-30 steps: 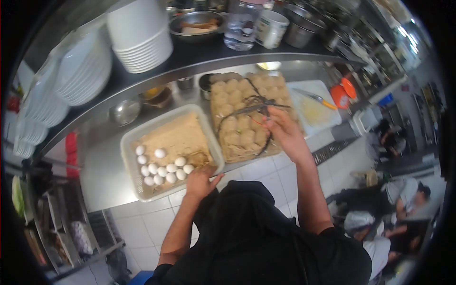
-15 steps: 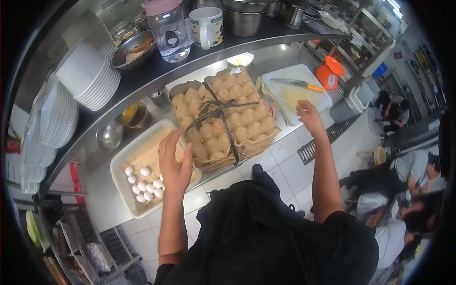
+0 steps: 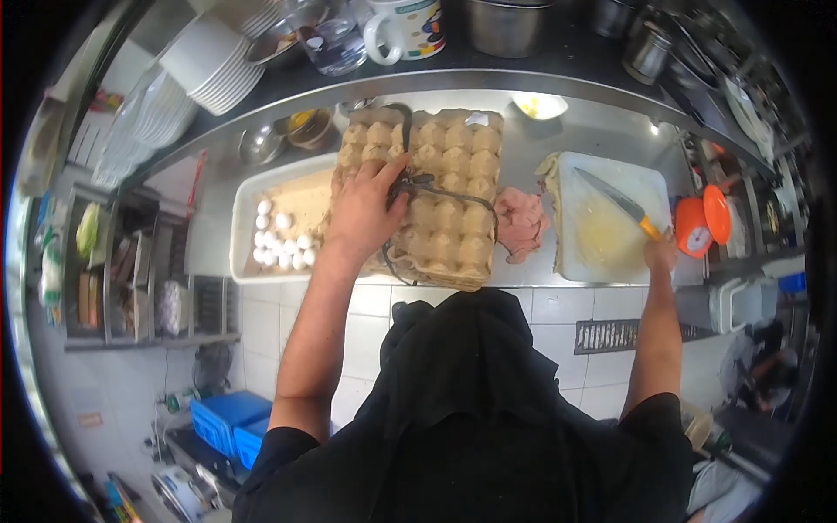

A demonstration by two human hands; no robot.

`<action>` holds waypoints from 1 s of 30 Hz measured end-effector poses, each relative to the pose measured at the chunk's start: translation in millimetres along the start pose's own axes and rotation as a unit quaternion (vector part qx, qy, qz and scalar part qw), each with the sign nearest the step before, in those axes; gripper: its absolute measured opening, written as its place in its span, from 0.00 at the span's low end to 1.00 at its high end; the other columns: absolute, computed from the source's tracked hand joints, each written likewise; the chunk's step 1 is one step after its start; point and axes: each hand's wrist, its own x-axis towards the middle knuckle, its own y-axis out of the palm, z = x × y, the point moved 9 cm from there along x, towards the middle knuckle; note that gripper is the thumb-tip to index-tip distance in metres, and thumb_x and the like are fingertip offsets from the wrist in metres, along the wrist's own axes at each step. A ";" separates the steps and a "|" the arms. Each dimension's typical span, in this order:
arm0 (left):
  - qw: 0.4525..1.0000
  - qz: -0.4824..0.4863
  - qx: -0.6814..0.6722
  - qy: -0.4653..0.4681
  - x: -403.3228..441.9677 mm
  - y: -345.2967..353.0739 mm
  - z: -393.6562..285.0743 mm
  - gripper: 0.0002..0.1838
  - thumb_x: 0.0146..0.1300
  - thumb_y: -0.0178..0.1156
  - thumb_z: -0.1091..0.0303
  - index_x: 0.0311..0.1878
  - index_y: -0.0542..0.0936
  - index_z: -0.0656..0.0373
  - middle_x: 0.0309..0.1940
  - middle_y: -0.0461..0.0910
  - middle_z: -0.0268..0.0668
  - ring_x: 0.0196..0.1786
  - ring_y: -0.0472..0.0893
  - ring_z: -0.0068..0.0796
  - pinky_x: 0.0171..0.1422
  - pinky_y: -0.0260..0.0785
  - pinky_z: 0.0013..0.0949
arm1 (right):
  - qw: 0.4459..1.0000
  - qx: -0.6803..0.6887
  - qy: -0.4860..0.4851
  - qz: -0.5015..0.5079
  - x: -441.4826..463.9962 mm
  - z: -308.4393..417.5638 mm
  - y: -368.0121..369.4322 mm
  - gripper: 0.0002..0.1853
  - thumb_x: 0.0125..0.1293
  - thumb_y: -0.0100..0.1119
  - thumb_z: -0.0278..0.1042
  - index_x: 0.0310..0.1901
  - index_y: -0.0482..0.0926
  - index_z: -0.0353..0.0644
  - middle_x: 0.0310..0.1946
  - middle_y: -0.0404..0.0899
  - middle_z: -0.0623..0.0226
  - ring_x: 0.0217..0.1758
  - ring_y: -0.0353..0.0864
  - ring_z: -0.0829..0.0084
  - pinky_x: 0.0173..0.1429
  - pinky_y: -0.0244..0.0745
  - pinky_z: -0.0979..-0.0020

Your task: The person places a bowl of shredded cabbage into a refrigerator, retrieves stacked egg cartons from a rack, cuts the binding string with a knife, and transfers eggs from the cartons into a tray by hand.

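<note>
My left hand (image 3: 368,209) is over the stack of brown egg trays (image 3: 453,161), its finger and thumb closed at the knot of the black plastic tie (image 3: 423,179) that binds the stack. At the right, my right hand (image 3: 661,253) is at the end of a knife's yellow handle (image 3: 649,228), fingers closed around it as far as I can see. The knife blade (image 3: 610,192) lies flat across a white cutting board (image 3: 593,253) wet with yellowish liquid. Beside the trays, a white tub (image 3: 240,227) holds several white eggs (image 3: 283,220).
Pink raw meat (image 3: 521,225) lies between the trays and the board. An orange scale (image 3: 695,227) stands right of the board. Behind are a small white bowl (image 3: 539,105) and metal bowls (image 3: 260,146). A raised shelf (image 3: 436,78) bears a mug (image 3: 410,30) and stacked bowls (image 3: 214,61).
My left hand has come down onto the tie over the egg trays. My right hand has reached the knife handle. The view has turned and moved, showing the counter more squarely.
</note>
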 end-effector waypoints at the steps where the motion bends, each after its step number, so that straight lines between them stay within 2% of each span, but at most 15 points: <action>1: 1.000 -0.029 -0.007 -0.004 -0.8 0.4 -0.8 0.26 0.66 0.69 0.65 0.69 0.81 0.46 0.53 0.84 0.43 0.62 0.82 0.47 0.77 0.59 0.60 | 1.000 -0.002 0.011 0.003 2.8 -3.2 -2.3 0.45 0.66 0.66 0.41 0.84 0.58 0.49 0.71 0.77 0.52 0.75 0.75 0.49 0.74 0.73 0.47; 4: 0.998 0.015 -0.002 -0.054 6.4 -1.0 -7.3 0.19 0.64 0.69 0.67 0.60 0.86 0.49 0.47 0.84 0.41 0.59 0.83 0.47 0.74 0.62 0.57 | 0.995 -0.069 -0.066 -0.043 8.9 9.4 -12.8 0.45 0.67 0.65 0.37 0.84 0.57 0.50 0.68 0.78 0.53 0.71 0.77 0.49 0.72 0.74 0.47; 5: 0.999 -0.023 0.009 -0.037 6.2 -5.3 -12.5 0.14 0.63 0.69 0.69 0.52 0.87 0.52 0.43 0.84 0.40 0.55 0.83 0.46 0.70 0.65 0.54 | 0.989 -0.064 -0.126 -0.035 8.8 22.1 -11.5 0.44 0.67 0.64 0.35 0.84 0.58 0.50 0.65 0.79 0.53 0.69 0.78 0.49 0.71 0.74 0.47; 7: 0.999 0.008 0.008 -0.046 10.3 -4.4 -11.4 0.14 0.63 0.69 0.70 0.52 0.87 0.52 0.43 0.84 0.40 0.54 0.84 0.46 0.68 0.67 0.52 | 0.968 -0.057 -0.243 -0.017 2.7 52.4 -8.8 0.43 0.67 0.63 0.32 0.84 0.59 0.50 0.60 0.80 0.53 0.65 0.80 0.49 0.69 0.75 0.47; 10: 0.998 0.047 0.006 -0.038 10.7 -9.6 -12.2 0.13 0.64 0.67 0.70 0.52 0.86 0.52 0.44 0.85 0.40 0.53 0.85 0.46 0.66 0.68 0.50 | 0.966 -0.055 -0.252 0.009 -7.7 79.2 -1.1 0.43 0.65 0.63 0.28 0.83 0.61 0.50 0.53 0.80 0.53 0.60 0.81 0.50 0.64 0.77 0.48; 12: 0.998 0.054 0.010 -0.009 13.6 -8.0 -13.7 0.13 0.64 0.65 0.70 0.53 0.85 0.51 0.44 0.87 0.41 0.53 0.86 0.47 0.68 0.68 0.50 | 0.960 -0.050 -0.274 0.000 -21.4 91.5 -0.7 0.44 0.65 0.61 0.27 0.83 0.59 0.52 0.52 0.79 0.54 0.59 0.81 0.50 0.65 0.77 0.49; 16: 0.994 0.077 -0.074 0.007 16.5 -9.4 -7.0 0.12 0.64 0.67 0.70 0.51 0.86 0.54 0.42 0.88 0.41 0.49 0.87 0.46 0.63 0.71 0.48 | 0.960 0.018 -0.279 0.029 -72.8 94.4 -20.1 0.41 0.65 0.60 0.28 0.82 0.62 0.52 0.51 0.78 0.53 0.60 0.81 0.48 0.63 0.78 0.49; 17: 0.992 0.086 -0.096 0.007 15.5 -6.1 -1.7 0.12 0.65 0.67 0.69 0.51 0.86 0.54 0.40 0.89 0.42 0.48 0.88 0.45 0.64 0.71 0.48 | 0.959 0.055 -0.276 0.028 -93.7 92.9 -35.7 0.34 0.68 0.60 0.31 0.76 0.67 0.49 0.53 0.77 0.49 0.56 0.82 0.45 0.60 0.80 0.46; 20: 0.985 0.101 -0.136 0.016 17.5 -9.1 3.3 0.11 0.66 0.69 0.64 0.50 0.85 0.55 0.37 0.89 0.42 0.44 0.88 0.45 0.59 0.74 0.47 | 0.952 0.175 -0.250 0.037 -151.8 85.0 -71.4 0.20 0.74 0.57 0.33 0.65 0.73 0.43 0.44 0.79 0.49 0.48 0.83 0.41 0.55 0.81 0.47; 21: 0.984 0.105 -0.145 0.020 19.9 -9.5 2.0 0.12 0.67 0.70 0.62 0.50 0.86 0.55 0.37 0.89 0.42 0.43 0.88 0.46 0.57 0.75 0.47 | 0.943 0.212 -0.244 0.074 -164.2 78.1 -72.6 0.16 0.76 0.56 0.34 0.61 0.74 0.42 0.40 0.79 0.51 0.42 0.83 0.45 0.50 0.82 0.50; 23: 0.976 0.112 -0.185 0.014 21.7 -2.3 7.5 0.13 0.69 0.72 0.60 0.51 0.86 0.56 0.35 0.87 0.40 0.38 0.86 0.37 0.49 0.77 0.41 | 0.919 0.286 -0.229 0.147 -192.8 76.9 -84.5 0.10 0.81 0.53 0.37 0.54 0.75 0.40 0.30 0.79 0.57 0.30 0.82 0.52 0.40 0.83 0.56; 26: 0.949 0.154 -0.271 -0.041 20.3 3.3 11.3 0.13 0.72 0.72 0.60 0.49 0.84 0.58 0.33 0.84 0.35 0.35 0.81 0.26 0.44 0.76 0.36 | 0.825 0.453 -0.032 0.337 -261.2 103.5 -154.6 0.12 0.86 0.49 0.40 0.50 0.77 0.41 0.22 0.72 0.70 0.22 0.75 0.77 0.26 0.71 0.71; 27: 0.935 0.175 -0.303 -0.065 18.6 5.9 11.6 0.12 0.73 0.71 0.60 0.49 0.84 0.58 0.33 0.82 0.33 0.34 0.79 0.23 0.43 0.75 0.35 | 0.794 0.498 -0.033 0.346 -278.5 118.5 -176.0 0.12 0.86 0.49 0.41 0.50 0.77 0.41 0.22 0.72 0.71 0.20 0.73 0.78 0.24 0.69 0.73; 29: 0.921 0.155 -0.354 -0.046 18.7 21.1 18.3 0.11 0.75 0.69 0.61 0.48 0.82 0.58 0.32 0.80 0.29 0.35 0.76 0.19 0.41 0.73 0.32 | 0.728 0.585 -0.034 0.356 -307.4 145.3 -211.2 0.13 0.86 0.48 0.42 0.50 0.76 0.42 0.22 0.72 0.73 0.17 0.70 0.82 0.21 0.66 0.76; 30: 0.913 0.146 -0.380 -0.037 18.8 27.2 21.1 0.11 0.76 0.68 0.61 0.48 0.81 0.58 0.31 0.78 0.27 0.35 0.74 0.17 0.40 0.71 0.30 | 0.717 0.587 -0.039 0.374 -320.2 160.5 -226.8 0.12 0.87 0.48 0.41 0.50 0.76 0.41 0.23 0.73 0.73 0.18 0.70 0.81 0.22 0.67 0.76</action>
